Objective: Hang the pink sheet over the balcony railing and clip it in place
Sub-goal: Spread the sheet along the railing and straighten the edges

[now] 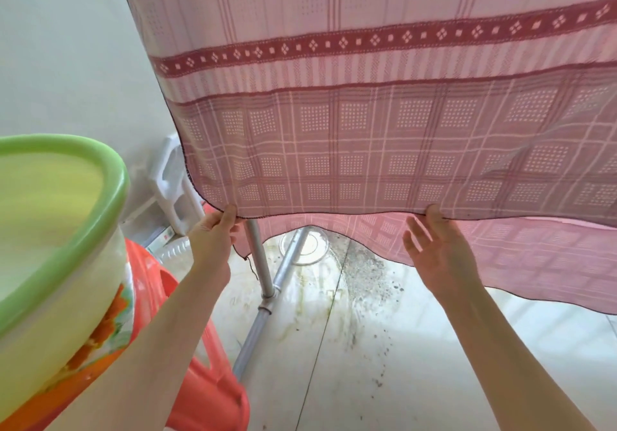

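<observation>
While the sheet (367,113) is hanging down in front of you, filling the upper and right part of the view, you are holding its lower hem with both hands. Your left hand (213,237) is pinching the hem near the sheet's left corner, thumb in front of the cloth and fingers curled behind it. Your right hand (437,250) is touching the hem farther right with its thumb tip, while its fingers are standing straight and spread, palm facing left. A second layer of the sheet is hanging behind the front one, its wavy edge dropping lower toward the right. A metal pole (260,263) is standing just behind the left corner, joined lower down to a slanted tube running over the stained floor (350,347). To your left, a basin (50,230) with a green rim is sitting on an orange stool (207,380). A white plastic object (170,183), too hidden to identify, is leaning against the wall (66,63) behind them.
</observation>
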Action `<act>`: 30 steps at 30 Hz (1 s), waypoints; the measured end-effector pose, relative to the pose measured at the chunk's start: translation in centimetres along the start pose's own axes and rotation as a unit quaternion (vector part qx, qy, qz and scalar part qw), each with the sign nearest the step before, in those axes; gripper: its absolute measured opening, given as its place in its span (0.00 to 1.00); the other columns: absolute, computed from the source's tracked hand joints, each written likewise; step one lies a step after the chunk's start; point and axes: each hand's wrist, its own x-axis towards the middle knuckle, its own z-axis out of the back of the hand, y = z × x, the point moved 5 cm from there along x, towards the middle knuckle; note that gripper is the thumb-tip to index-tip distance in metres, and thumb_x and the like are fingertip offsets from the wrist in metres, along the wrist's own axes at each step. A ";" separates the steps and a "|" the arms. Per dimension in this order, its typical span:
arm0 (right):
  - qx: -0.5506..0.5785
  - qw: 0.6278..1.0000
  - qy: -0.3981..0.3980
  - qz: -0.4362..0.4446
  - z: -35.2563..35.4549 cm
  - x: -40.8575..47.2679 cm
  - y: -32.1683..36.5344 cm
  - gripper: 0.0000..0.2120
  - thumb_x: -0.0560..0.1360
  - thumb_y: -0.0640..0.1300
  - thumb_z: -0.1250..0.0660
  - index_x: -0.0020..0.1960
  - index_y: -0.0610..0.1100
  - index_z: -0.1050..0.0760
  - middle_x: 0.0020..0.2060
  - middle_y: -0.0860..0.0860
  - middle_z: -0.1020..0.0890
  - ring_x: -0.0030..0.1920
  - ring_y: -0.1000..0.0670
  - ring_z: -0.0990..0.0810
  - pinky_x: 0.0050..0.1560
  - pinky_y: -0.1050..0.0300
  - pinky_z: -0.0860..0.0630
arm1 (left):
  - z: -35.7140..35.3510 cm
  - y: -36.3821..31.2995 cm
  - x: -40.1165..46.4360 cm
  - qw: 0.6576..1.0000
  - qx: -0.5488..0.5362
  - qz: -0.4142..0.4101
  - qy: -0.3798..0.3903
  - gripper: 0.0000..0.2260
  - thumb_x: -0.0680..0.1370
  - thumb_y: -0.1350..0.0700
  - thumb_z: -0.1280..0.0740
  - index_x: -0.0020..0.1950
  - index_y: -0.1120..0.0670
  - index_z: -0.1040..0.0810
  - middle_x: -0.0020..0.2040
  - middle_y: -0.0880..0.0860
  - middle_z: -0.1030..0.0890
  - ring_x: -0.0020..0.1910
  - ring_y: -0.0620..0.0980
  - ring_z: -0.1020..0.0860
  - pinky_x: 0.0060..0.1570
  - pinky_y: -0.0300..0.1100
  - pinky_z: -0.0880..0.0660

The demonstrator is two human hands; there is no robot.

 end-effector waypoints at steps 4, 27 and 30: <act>-0.009 1.000 -0.004 -0.014 0.1 0.0 -1.6 0.08 0.76 0.46 0.37 0.39 0.49 0.26 0.36 0.57 0.18 0.46 0.54 0.20 0.47 0.57 0.28 | 0.4 0.5 1.0 0.999 0.032 -0.005 -0.020 0.12 0.77 0.59 0.34 0.32 0.53 0.26 0.22 0.41 0.23 0.32 0.43 0.29 0.36 0.35 0.33; -0.021 0.996 -0.070 -0.048 1.6 2.2 -7.6 0.05 0.77 0.47 0.36 0.43 0.49 0.24 0.43 0.55 0.19 0.53 0.52 0.23 0.49 0.56 0.28 | 1.3 4.7 3.7 0.997 0.040 0.059 -0.023 0.07 0.75 0.59 0.32 0.37 0.54 0.23 0.34 0.49 0.26 0.39 0.46 0.30 0.45 0.41 0.34; -0.031 0.995 -0.083 -0.051 2.1 2.7 -7.6 0.05 0.77 0.47 0.36 0.42 0.49 0.24 0.43 0.55 0.19 0.52 0.52 0.22 0.49 0.57 0.28 | 1.2 5.6 3.3 0.997 0.030 0.072 -0.025 0.03 0.74 0.58 0.31 0.46 0.56 0.20 0.38 0.46 0.23 0.45 0.46 0.28 0.51 0.42 0.33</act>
